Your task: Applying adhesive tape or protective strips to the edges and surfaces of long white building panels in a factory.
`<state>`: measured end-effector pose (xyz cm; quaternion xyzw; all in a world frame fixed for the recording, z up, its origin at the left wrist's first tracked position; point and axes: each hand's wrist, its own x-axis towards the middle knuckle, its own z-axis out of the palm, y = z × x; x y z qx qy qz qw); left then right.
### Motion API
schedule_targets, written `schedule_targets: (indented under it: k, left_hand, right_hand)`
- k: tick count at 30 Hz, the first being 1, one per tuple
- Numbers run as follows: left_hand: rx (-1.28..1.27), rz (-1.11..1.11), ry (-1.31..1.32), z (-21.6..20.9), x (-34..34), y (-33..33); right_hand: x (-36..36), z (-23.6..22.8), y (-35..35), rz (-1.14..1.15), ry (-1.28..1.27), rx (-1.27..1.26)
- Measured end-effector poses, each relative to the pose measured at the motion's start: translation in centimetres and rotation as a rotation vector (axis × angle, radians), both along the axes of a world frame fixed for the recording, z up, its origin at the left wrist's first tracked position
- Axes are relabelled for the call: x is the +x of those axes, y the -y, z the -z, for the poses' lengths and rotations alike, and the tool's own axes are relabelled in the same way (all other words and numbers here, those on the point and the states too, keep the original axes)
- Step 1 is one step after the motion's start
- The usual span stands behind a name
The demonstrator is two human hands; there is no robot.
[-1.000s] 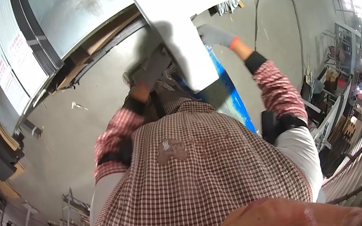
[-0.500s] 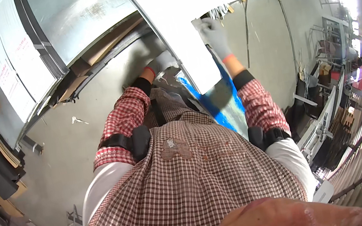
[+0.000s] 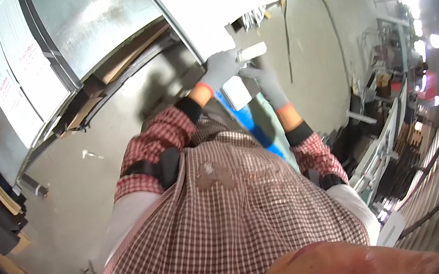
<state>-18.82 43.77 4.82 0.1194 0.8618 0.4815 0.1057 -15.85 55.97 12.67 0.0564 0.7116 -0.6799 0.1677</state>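
My left hand (image 3: 221,70), in a grey glove with an orange cuff, is closed on a small white block-like piece (image 3: 253,52) that sticks out to its right. What exactly this piece is, I cannot make out. Just below it my right hand (image 3: 266,80), gloved alike, is close to the piece; its fingers are smeared by motion. Both hands are over the near end of a long white panel (image 3: 200,29). Its near corner (image 3: 236,93) shows below my left hand. Under that lies a blue strip (image 3: 258,130).
A metal-topped table (image 3: 94,24) stands at the left with stacked white boards (image 3: 23,72) on it. Thin white strips (image 3: 253,18) poke out below the panel's right edge. A dark cord (image 3: 288,42) lies on the floor. Racks with frame parts (image 3: 385,143) stand at the right.
My left hand has moved up and right from the panel's left edge and now has the white piece. My right hand has come down and lies closer to the left.
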Motion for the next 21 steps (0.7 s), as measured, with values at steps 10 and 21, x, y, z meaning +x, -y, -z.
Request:
schedule_targets:
  k: [10,21]
  left_hand:
    - [-0.194,-0.141,-0.008,0.0,1.7,-1.2]
    - [-0.258,-0.420,-0.555,0.8,-0.4,5.9]
  right_hand:
    - [-12.6,-0.7,-2.2,-1.134,-0.191,0.902]
    - [-15.1,6.8,-4.3,-0.957,-0.535,1.173]
